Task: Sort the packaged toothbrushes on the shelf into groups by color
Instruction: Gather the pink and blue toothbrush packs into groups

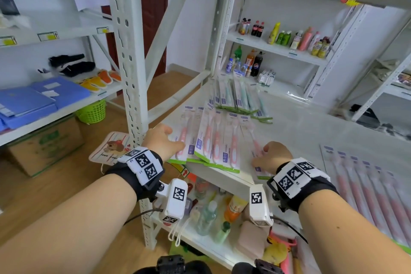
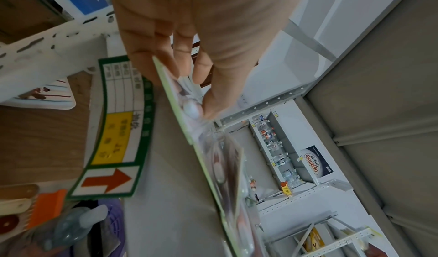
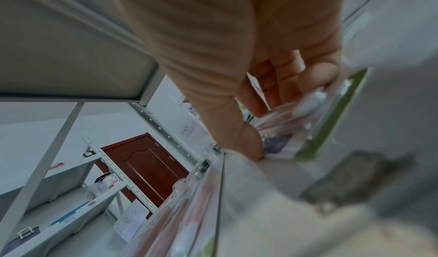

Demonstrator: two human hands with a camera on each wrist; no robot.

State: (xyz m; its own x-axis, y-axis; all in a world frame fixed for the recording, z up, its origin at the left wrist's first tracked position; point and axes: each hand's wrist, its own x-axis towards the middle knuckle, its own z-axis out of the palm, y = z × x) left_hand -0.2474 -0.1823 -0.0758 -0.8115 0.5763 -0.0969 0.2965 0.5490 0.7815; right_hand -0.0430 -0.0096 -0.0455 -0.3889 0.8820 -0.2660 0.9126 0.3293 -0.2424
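Several pink packaged toothbrushes (image 1: 211, 142) lie fanned and overlapping at the front edge of the white shelf (image 1: 300, 129). My left hand (image 1: 163, 140) pinches the leftmost pack (image 2: 213, 167) of the fan, thumb on top and fingers beneath; the left hand (image 2: 184, 84) sits at the pack's bottom end. My right hand (image 1: 272, 155) grips the rightmost pack (image 3: 308, 126), thumb over it and fingers curled under, the right hand (image 3: 272, 129) at its green-edged end. Green packaged toothbrushes (image 1: 238, 100) lie grouped farther back. A neat row of pink packs (image 1: 367, 184) lies at the right.
A white perforated upright (image 1: 131, 73) stands just left of my left hand. The shelf below holds bottles and toiletries (image 1: 211, 213). Drink bottles (image 1: 289, 38) fill shelves at the back. A green-bordered label (image 2: 113, 129) hangs from the shelf's front edge. Bare shelf surface shows between the groups.
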